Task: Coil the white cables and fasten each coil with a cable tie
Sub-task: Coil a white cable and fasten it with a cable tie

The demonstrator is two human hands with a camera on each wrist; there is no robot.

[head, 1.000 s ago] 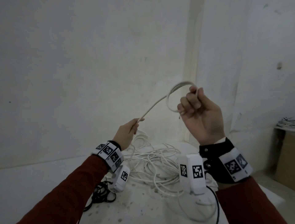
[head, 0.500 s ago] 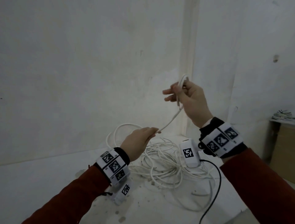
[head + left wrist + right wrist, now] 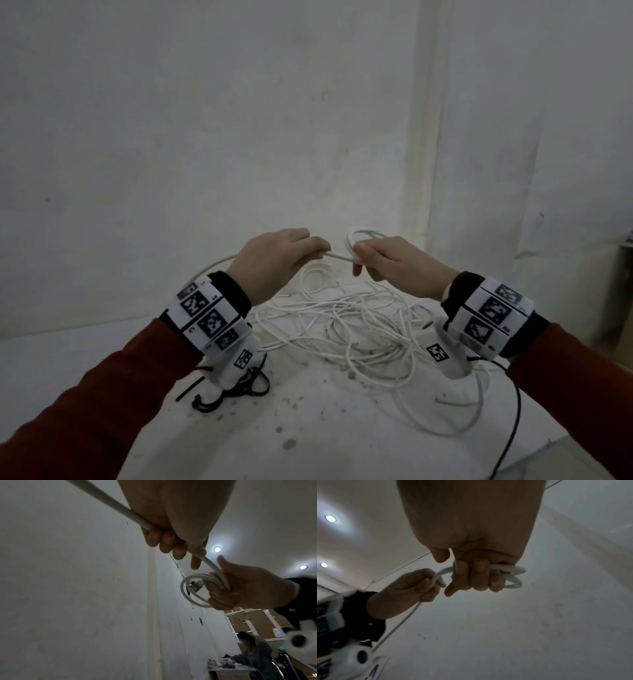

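Meeting above the table [image 3: 342, 438], the left hand [image 3: 274, 263] has carried more white cable [image 3: 337, 255] to the right hand [image 3: 394, 265]. Left wrist view: right fingers [image 3: 221, 599] clamp a small coil [image 3: 188, 589]. Right wrist view: left fingers [image 3: 435, 582] pinch the feed; coiling has barely begun.

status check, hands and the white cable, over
Right hand grips small white cable coil. Left hand grips the cable feeding it. Loose white cable tangle on table, no tie on yet.
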